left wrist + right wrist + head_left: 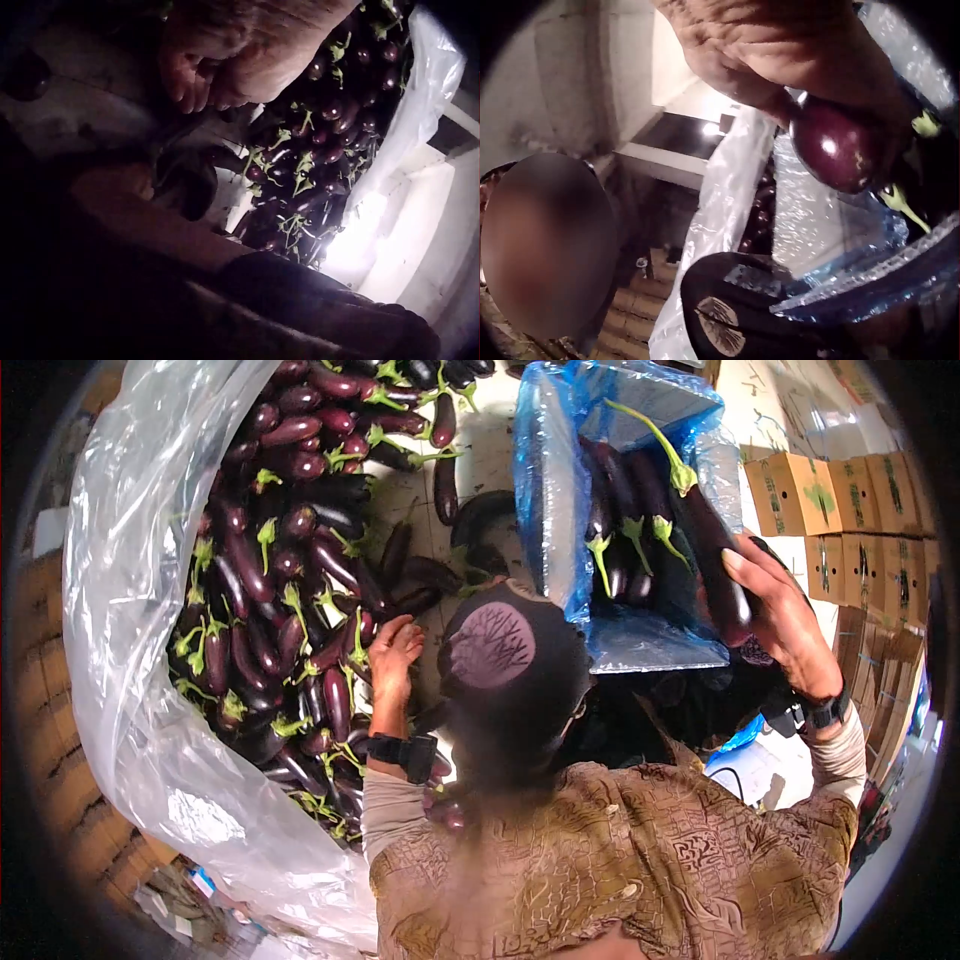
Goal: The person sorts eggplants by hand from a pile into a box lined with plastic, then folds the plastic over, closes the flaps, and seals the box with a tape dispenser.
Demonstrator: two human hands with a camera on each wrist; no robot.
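In the head view my right hand (pixel 785 610) grips the lower part of a long dark eggplant (pixel 708 545), its green stem pointing up and left over a box (pixel 655 650) lined with blue plastic. Several eggplants (pixel 615 490) lie inside. The right wrist view shows the rounded eggplant end (pixel 836 150) beneath the right hand (pixel 772 45). My left hand (pixel 397 650) is at the right edge of a large eggplant heap (pixel 290 560), fingers loosely bent, nothing visible in them. In the left wrist view, the left hand (pixel 240 52) has its fingertips bent downward above the pale surface.
Clear plastic sheeting (pixel 130 560) borders the heap on the left. A dark cap (pixel 515 650) and patterned shirt (pixel 620 850) fill the lower middle. Cardboard boxes (pixel 850 490) are stacked at the right. A dark round object (pixel 485 525) sits between heap and lined box.
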